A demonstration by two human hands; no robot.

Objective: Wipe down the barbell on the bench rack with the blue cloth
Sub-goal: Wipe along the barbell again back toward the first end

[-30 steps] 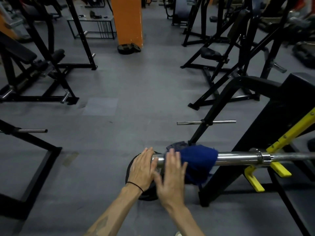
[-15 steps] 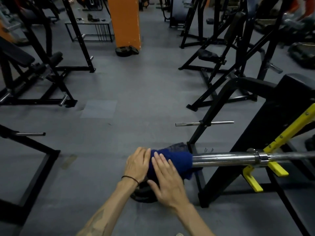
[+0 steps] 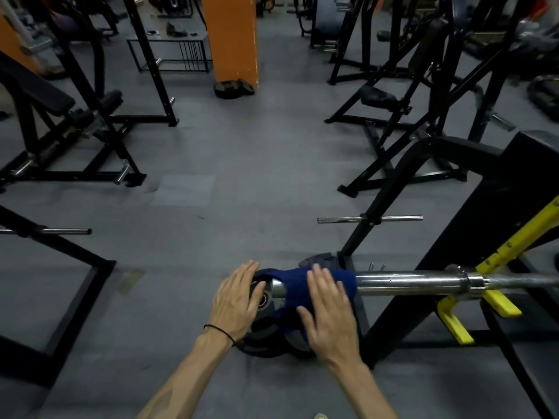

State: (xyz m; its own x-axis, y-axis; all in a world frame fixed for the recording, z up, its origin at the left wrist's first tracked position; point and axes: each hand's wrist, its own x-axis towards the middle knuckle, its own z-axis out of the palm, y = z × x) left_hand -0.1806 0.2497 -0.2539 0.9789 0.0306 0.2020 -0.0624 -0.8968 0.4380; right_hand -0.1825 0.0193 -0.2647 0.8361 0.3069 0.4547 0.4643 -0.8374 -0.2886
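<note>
Hands come first, nearest the camera. The left hand (image 3: 237, 300), with a thin black band at the wrist, has straight fingers spread at the free end of the barbell (image 3: 405, 282), where the blue cloth (image 3: 290, 285) begins; whether it touches the cloth there cannot be told. The right hand (image 3: 328, 309) lies flat, fingers straight, on top of the cloth, pressing it onto the bar. Neither hand curls around anything. The cloth is draped over the chrome end of the barbell, one part hanging down below it, a short stretch of bare metal showing between its folds. Under the hands, black weight plates (image 3: 266, 337) lie on the grey floor (image 3: 242, 207). To the right the barbell runs level into the bench rack (image 3: 490, 213), resting above yellow hooks (image 3: 502, 303). Just behind stands a black frame with a thin chrome peg (image 3: 370, 219). Farther off are black benches and machines on both sides, and an orange pillar (image 3: 231, 37) with more plates (image 3: 234, 87) at its foot.
</note>
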